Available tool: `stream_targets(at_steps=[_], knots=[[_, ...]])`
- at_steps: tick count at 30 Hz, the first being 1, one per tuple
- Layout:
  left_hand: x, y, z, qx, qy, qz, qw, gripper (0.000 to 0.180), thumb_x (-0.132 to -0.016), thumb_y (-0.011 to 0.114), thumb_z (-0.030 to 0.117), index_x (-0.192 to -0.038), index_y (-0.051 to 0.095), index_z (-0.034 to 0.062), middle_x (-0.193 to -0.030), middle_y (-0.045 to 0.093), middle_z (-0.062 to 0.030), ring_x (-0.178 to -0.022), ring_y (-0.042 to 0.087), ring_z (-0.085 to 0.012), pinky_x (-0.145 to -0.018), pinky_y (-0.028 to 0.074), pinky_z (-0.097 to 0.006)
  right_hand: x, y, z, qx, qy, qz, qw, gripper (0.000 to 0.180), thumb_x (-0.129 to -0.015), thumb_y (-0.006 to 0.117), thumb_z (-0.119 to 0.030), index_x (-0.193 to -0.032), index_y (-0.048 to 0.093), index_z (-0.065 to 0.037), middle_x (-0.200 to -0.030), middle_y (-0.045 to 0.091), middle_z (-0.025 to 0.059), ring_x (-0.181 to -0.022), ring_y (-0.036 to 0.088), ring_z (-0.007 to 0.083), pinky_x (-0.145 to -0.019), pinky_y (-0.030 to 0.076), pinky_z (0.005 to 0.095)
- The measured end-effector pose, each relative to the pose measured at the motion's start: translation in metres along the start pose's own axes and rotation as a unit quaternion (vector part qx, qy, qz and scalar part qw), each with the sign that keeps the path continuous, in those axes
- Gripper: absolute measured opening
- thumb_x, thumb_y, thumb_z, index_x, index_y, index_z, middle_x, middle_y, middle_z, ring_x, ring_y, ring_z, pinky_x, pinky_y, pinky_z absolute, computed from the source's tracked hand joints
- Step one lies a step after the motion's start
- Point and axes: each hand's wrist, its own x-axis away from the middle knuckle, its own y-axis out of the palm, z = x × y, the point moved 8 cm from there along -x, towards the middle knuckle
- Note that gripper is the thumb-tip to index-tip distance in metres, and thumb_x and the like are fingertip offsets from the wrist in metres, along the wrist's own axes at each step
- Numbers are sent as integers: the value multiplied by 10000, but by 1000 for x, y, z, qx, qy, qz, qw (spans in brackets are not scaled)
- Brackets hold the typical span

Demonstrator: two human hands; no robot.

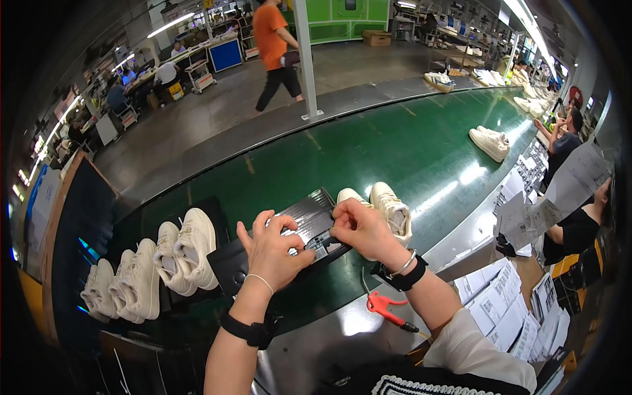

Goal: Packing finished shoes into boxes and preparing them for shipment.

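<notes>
Evidently, the black box (305,215) sits near the middle of the frame, on the green belt (276,174), under both hands; it is long and low with a glossy surface, ribbed with fine parallel lines toward its upper-right end and smooth and darker at the lower left. A small label (320,250), pale with dark markings, lies along its side facing the bottom of the frame. The box's long axis runs aslant from lower left to upper right, and the label's length follows roughly the same slant. The left hand (271,255) comes over the box from the lower edge, its outer fingers spread and arched, thumb and forefinger close together at the label's left end; whether they pinch it or only press, I cannot tell. The right hand (368,230) has thumb and forefinger pinching the label's right end, the other fingers curled. Three pairs of cream shoes (197,240) stand just left of the box, and another cream pair (384,196) stands just beyond the right hand, bounding the box on both sides. Green belt stretches toward the upper right; below, its near edge meets a metal ledge (349,317) with a red air gun (384,305).
</notes>
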Motion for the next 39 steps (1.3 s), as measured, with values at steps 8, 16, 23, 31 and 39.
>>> stream_targets(at_steps=[8, 16, 23, 31, 39], knots=[[2, -2, -3, -7, 8, 10, 1000, 261, -549, 729, 291, -526, 529, 125, -1007, 488, 3, -1188, 332, -306, -964, 83, -615, 6, 10, -15, 51, -22, 3, 998, 188, -728, 630, -23, -878, 516, -10, -711, 569, 80, -617, 571, 155, -573, 467, 271], [11, -21, -15, 4, 35, 152, 988, 225, -695, 648, 153, -896, 564, 95, -1087, 505, -71, -1048, 462, -254, -906, 292, -384, 50, 67, -46, 277, -318, 18, 907, 435, -692, 687, -133, -1081, 512, -47, -1083, 518, 134, -994, 510, 283, -809, 417, 388], [18, -25, -27, -15, 34, 148, 988, 428, -716, 643, 199, -1106, 531, 63, -1171, 507, -108, -1096, 455, -273, -932, 300, -386, 53, 83, -35, 360, -234, -19, 903, 733, -680, 690, -296, -1299, 371, -68, -1354, 367, 128, -1261, 341, 281, -1029, 267, 416], [80, -1, 37, -91, 74, 134, 984, 528, -682, 670, 406, -1099, 546, 107, -1028, 526, -79, -949, 489, -248, -803, 371, -408, 82, -2, 105, 367, 3, 2, 930, 673, -642, 704, -207, -1220, 410, -26, -1162, 467, 188, -1104, 446, 337, -914, 383, 382], [192, 103, 28, -139, 184, 40, 972, 288, -769, 518, 210, -1054, 560, 212, -881, 447, -20, -820, 451, -191, -714, 365, -346, 78, -23, 172, 538, 5, -26, 842, 395, -706, 574, -126, -1097, 544, -175, -997, 520, 147, -990, 504, 300, -782, 397, 399]])
